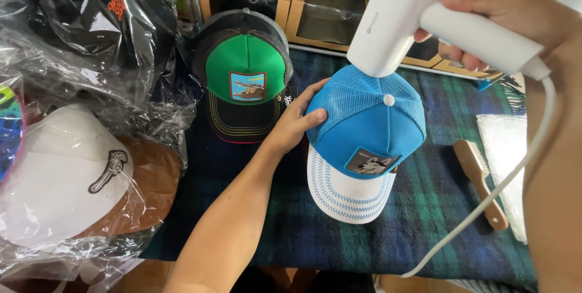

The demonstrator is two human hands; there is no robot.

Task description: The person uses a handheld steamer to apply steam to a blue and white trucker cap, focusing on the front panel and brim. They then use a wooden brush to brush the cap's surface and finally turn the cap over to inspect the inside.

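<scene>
A square patch [248, 86] sits on the front of the green cap. It has a blue and orange picture with a thin edge around it. Another patch [371, 163] sits on the front of the blue cap, just above the white brim. It is dark with a grey and white animal picture. On the left, clear crinkly plastic bags [91, 44] are piled up. One clear bag [79, 184] wraps a white and brown cap. At the top, brown cardboard boxes [315, 8] with dark see-through windows stand in a row behind the caps.
</scene>
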